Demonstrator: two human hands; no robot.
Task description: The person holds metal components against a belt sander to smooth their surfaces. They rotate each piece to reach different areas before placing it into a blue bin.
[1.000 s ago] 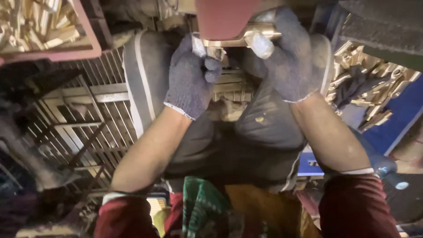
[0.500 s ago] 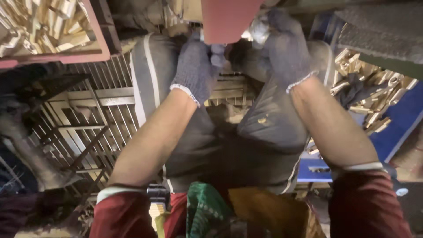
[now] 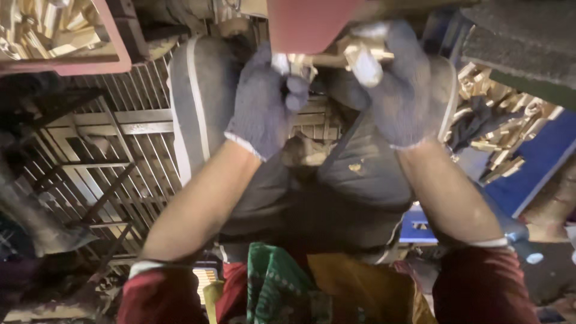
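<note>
1. We are looking down from a head-worn camera at 2 hands in grey knit gloves, raised to the top of the view, with bare forearms and dark red sleeves below.
2. Compared with half a second ago, the brass fitting is showing again under the red block; before, the block was hiding most of it. The hands are sitting slightly lower, much as they were 1 second ago.
3. The left hand is clenching around the left end of the brass fitting, thumb curled toward the fingers.
4. The right hand is grasping the right end of the same fitting, with a pale fingertip pressing over it.
5. The fitting is lying roughly level between the 2 hands, right against the lower edge of the red block, above the person's lap.
6. Below the hands we are seeing dark grey trousers and a grey padded seat edge.
7. A green patterned cloth is lying next to a yellow-brown cloth at the bottom.
8. The floor on the left is a metal grating.
9. A red-rimmed tray of brass pieces is sitting at upper left.
10. More brass pieces are heaped at right beside a blue crate.
</note>
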